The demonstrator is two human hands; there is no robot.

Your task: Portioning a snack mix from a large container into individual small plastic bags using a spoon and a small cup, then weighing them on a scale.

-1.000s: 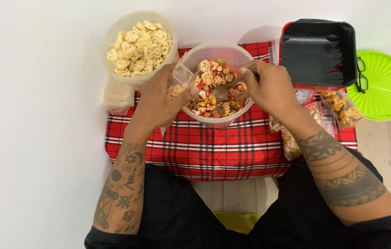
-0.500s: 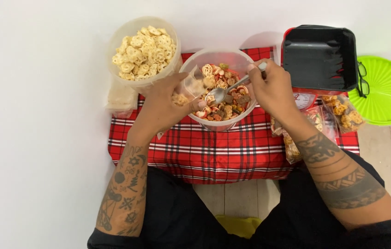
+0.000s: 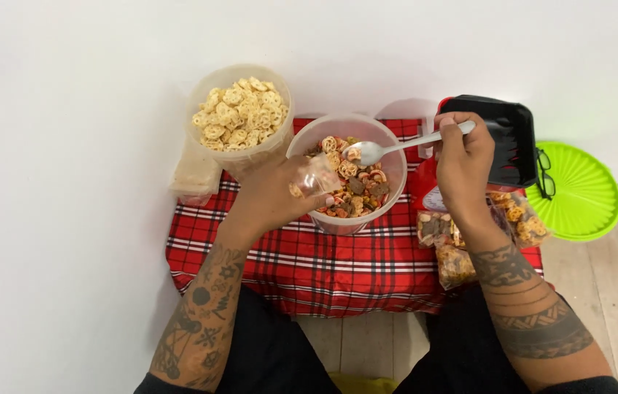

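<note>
Right hand (image 3: 462,157) closed round a spoon (image 3: 396,148), bowl at nine o'clock over the mixed-snack tub (image 3: 349,171). Left hand (image 3: 272,197) pinching a small clear bag (image 3: 315,177) open — mouth tipped toward the spoon for filling.

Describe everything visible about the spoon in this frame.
The spoon looks like pale plastic or metal, with an oval bowl and a slim straight handle. The right hand grips the handle's far end. It lies nearly level, its bowl over the mixed snacks in the clear container. Whether it carries any snacks is unclear.
</note>
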